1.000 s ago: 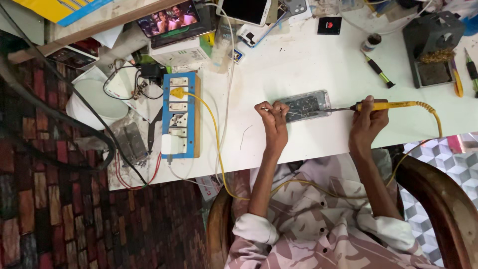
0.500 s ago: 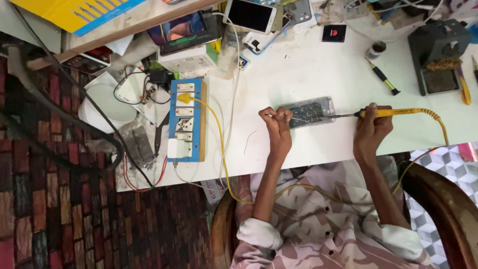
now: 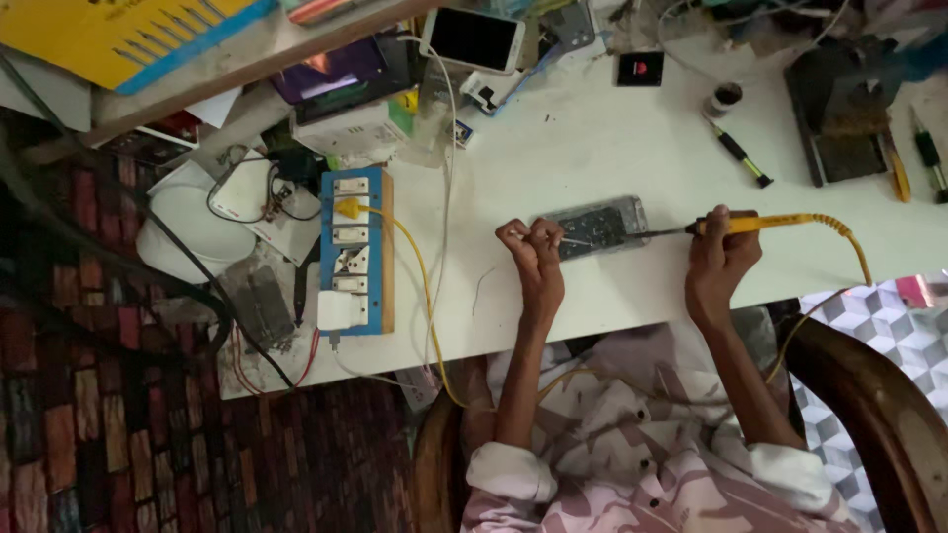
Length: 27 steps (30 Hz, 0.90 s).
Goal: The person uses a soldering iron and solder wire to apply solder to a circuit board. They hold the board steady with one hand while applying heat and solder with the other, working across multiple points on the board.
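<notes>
An opened phone (image 3: 597, 227) with its insides showing lies on the white table (image 3: 592, 128). My left hand (image 3: 533, 252) is curled into a pinch at the phone's left end and touches it; anything thin between the fingertips is too small to tell. My right hand (image 3: 724, 255) grips a yellow-handled soldering iron (image 3: 760, 224). Its dark tip reaches left to the phone's right end. The iron's yellow cord (image 3: 851, 247) loops off the table edge to the right.
A blue power strip (image 3: 355, 252) with a yellow plug and a white adapter lies at the left. Behind are a white phone (image 3: 474, 39), a small round tin (image 3: 724, 98), screwdrivers (image 3: 743, 158), a dark iron stand (image 3: 839, 109) and tangled cables. A wooden chair arm (image 3: 869, 395) curves at right.
Both hands hold about the same pose at the phone. The view has drifted a little, so the table sits slightly lower in the frame.
</notes>
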Each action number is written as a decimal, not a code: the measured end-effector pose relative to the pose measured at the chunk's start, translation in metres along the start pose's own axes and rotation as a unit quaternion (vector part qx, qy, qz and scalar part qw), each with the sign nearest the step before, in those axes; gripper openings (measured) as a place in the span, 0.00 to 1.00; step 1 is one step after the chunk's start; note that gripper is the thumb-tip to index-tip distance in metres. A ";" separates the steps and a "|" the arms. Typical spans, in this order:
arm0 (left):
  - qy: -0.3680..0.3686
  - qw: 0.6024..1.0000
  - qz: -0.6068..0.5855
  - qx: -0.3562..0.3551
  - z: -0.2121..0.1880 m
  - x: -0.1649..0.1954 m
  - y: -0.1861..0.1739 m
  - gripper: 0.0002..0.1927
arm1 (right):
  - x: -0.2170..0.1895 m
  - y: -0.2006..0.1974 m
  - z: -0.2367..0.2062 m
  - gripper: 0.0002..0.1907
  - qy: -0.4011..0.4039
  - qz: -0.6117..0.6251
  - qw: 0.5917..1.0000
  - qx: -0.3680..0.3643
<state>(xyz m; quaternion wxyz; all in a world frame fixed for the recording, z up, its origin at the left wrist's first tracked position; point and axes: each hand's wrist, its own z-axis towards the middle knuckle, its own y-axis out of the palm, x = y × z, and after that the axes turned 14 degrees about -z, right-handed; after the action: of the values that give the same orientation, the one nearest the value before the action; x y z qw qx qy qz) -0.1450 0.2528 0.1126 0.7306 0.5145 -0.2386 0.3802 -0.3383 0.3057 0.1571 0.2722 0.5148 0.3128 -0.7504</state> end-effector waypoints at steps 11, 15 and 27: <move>0.012 0.999 -0.031 0.008 0.007 0.008 0.005 0.08 | -0.007 0.004 0.004 0.12 0.036 0.045 0.998 0.007; -0.021 0.999 -0.023 0.024 0.005 0.015 0.005 0.07 | -0.006 0.009 0.001 0.11 0.045 0.061 0.997 0.006; -0.041 0.998 -0.030 0.033 0.013 0.017 -0.003 0.05 | -0.001 0.013 -0.001 0.10 0.025 0.043 0.999 -0.010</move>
<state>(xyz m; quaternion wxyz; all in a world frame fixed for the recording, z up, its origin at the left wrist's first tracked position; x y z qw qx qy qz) -0.1319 0.2456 0.1282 0.7141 0.5601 -0.2405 0.3443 -0.3279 0.2978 0.1558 0.3018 0.5438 0.3048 -0.7213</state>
